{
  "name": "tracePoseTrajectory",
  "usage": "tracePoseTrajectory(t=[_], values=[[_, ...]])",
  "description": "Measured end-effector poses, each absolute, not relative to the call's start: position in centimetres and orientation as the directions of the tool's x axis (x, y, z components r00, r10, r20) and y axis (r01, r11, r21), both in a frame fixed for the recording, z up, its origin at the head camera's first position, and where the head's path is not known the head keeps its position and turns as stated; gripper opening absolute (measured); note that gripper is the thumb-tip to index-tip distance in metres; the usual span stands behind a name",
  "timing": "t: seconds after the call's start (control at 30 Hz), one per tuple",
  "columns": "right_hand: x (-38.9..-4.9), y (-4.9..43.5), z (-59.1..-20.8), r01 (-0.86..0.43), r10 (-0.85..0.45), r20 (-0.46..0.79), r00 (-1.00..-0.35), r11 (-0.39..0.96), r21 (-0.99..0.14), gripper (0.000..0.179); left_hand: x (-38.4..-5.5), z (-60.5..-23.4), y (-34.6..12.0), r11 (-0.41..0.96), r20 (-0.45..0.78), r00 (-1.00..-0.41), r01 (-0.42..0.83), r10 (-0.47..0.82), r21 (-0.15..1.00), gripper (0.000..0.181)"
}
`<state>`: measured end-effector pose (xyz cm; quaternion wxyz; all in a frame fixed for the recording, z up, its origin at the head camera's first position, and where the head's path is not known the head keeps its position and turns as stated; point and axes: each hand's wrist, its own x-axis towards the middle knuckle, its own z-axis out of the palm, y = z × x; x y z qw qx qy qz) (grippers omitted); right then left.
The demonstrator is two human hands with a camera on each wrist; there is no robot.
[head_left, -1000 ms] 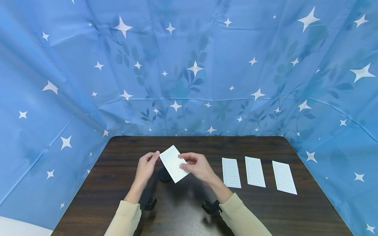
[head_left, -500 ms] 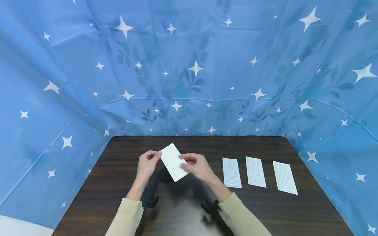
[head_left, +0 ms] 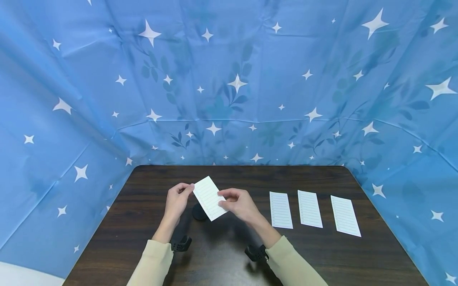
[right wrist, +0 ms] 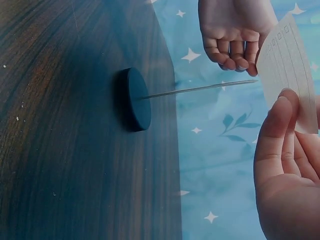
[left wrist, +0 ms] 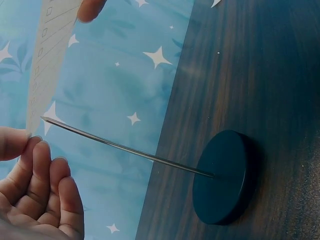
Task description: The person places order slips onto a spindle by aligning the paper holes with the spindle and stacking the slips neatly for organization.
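Observation:
A white paper slip (head_left: 206, 198) printed with lines and small check boxes is held tilted in the air. My left hand (head_left: 176, 202) pinches its left corner between thumb and forefinger. On its right edge, my right hand (head_left: 243, 204) grips it with thumb and fingers. Beneath the slip stands a bill spike, whose round black base (left wrist: 220, 180) rests on the table. Its thin metal rod (left wrist: 125, 149) points up, and the tip ends close to the slip's underside in both wrist views. Whether tip and paper touch, I cannot tell. The head view hides most of the rod behind the slip.
Three similar lined slips lie in a row on the right of the dark wooden table (head_left: 222, 262): a near one (head_left: 280, 209), a middle one (head_left: 309, 208) and a far-right one (head_left: 345, 215). A blue star-patterned curtain (head_left: 229, 99) surrounds the table's back and sides.
The slip and both hands have shifted only slightly, rising a little and then dipping again. Both hands keep their hold, and the three slips on the table stay put.

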<state>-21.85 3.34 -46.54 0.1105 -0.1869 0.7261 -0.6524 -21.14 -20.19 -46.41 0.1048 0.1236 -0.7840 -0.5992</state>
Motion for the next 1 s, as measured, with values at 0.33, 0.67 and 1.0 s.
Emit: tracePoseTrajectory(t=[0.33, 0.67, 1.0], values=[[-21.8, 3.4, -47.1, -0.116, -0.416, 0.073, -0.906, 0.079, -0.99, 0.03, -21.0, -46.8, -20.1, 0.278, 0.017, -0.952, -0.072, -0.305, 0.958, 0.026], [-21.5, 3.1, -47.2, -0.102, -0.412, 0.054, -0.91, 0.097, -0.99, 0.031, -21.1, -47.1, -20.1, 0.32, 0.04, -0.95, -0.064, -0.309, 0.945, 0.026], [-21.2, 2.9, -47.1, -0.101, -0.41, 0.059, -0.91, 0.082, -0.991, 0.029, -21.0, -47.5, -20.1, 0.338, 0.057, -0.945, -0.058, -0.321, 0.939, 0.024]])
